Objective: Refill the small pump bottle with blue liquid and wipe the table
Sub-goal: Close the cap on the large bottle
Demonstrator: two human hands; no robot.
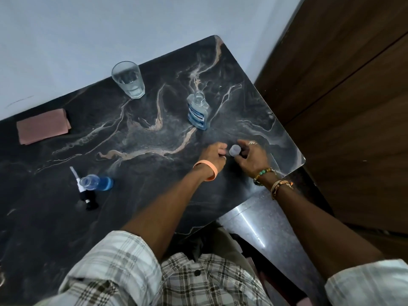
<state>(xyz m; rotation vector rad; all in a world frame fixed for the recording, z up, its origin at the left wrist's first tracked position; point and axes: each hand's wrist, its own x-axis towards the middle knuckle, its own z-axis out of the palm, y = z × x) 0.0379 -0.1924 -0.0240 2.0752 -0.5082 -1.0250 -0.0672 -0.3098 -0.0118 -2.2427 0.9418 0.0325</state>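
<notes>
Near the far right edge of the dark marbled table point(154, 102), the two hands meet close together, just above the surface. The right hand point(250, 159) pinches a small translucent cap point(234, 150) between thumb and curled fingers, with the cap's open end turned up toward the camera. The left hand point(215, 154) sits just beside the cap with its fingers curled inward; whether it grips the cap or anything else cannot be told from this angle. An orange wristband point(206, 171) circles the left wrist, and beaded bracelets point(265, 173) circle the right wrist. Just beyond the hands, away from the person, the large bottle point(197, 112) stands upright and uncapped, with a blue label and blue liquid in its lower part. Well off to the left of the left hand, and a little nearer the person, stands the small bottle point(97, 182), also open at the top and holding blue liquid at its base. Its black pump head point(88, 198) lies on the table, touching or just beside the small bottle on the near side, with the white tube point(74, 173) pointing away. Farther beyond the hands and to the left, a clear drinking glass point(129, 79) stands near the back edge of the table by the pale wall point(88, 23). Farthest left lies a folded pink cloth point(43, 125), flat on the table and well apart from everything else. A dark wooden panel point(353, 85) rises to the right of the right hand.
</notes>
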